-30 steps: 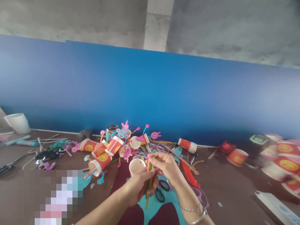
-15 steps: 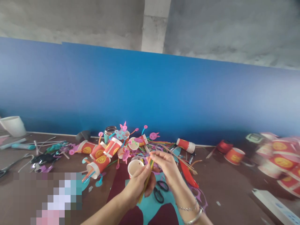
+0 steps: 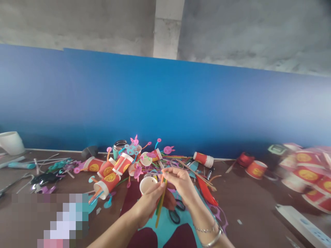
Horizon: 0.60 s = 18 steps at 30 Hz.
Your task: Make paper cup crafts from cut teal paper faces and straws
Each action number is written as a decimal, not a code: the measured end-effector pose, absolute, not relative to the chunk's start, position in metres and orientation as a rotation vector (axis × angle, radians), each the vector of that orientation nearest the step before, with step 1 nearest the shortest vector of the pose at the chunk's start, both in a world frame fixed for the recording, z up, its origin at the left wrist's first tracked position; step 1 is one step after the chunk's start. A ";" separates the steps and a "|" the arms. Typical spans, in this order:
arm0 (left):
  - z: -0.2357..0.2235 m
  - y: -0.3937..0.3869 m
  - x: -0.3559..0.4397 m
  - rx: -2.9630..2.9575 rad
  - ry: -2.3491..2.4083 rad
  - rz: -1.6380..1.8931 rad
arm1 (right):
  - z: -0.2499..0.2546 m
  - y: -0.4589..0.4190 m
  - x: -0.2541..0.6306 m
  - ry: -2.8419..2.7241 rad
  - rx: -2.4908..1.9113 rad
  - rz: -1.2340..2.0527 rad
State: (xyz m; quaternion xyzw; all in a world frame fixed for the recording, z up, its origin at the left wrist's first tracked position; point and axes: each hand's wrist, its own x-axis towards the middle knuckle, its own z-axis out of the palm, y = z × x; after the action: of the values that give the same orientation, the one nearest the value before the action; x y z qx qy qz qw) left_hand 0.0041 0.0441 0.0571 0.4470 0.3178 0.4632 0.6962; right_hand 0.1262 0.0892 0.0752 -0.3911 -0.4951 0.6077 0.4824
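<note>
Thin coloured straws (image 3: 160, 208), yellow and green with an orange tip on top, stand tilted between my two hands. My left hand (image 3: 151, 199) is closed around their middle. With thumb and forefinger my right hand (image 3: 177, 181) pinches the orange upper end. Just behind my left hand stands an open white-lined paper cup (image 3: 148, 184). Black-handled scissors (image 3: 175, 216) lie under my hands on a turquoise sheet (image 3: 165, 234), their blades hidden. Dark red paper (image 3: 129, 199) shows beside that sheet.
Red paper cups (image 3: 107, 184) with straws and paper animal faces are heaped at centre left. More cups (image 3: 309, 174) pile up at right, near a white power strip (image 3: 301, 222). Wooden sticks (image 3: 199, 172) lie behind my right hand; a blue panel (image 3: 165, 103) closes the back.
The straws have turned slightly more upright, and a green one shows more clearly beside the yellow. Both hands keep their grip; the whole view has shifted a little.
</note>
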 end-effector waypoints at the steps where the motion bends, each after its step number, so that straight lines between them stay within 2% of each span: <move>1: 0.057 0.044 0.003 1.052 0.717 1.034 | 0.075 0.088 0.125 -1.196 -0.946 1.494; 7: 0.047 0.045 0.009 0.907 0.749 1.138 | 0.072 0.087 0.120 -1.182 -0.968 1.432; 18: 0.048 0.049 0.003 0.866 0.776 0.993 | 0.073 0.085 0.118 -1.258 -0.977 1.408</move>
State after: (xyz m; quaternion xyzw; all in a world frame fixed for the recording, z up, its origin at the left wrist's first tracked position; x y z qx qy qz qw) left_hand 0.0030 0.0487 0.0483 0.3921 0.3515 0.4497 0.7215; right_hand 0.1176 0.0851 0.0729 -0.4015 -0.5171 0.5788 0.4862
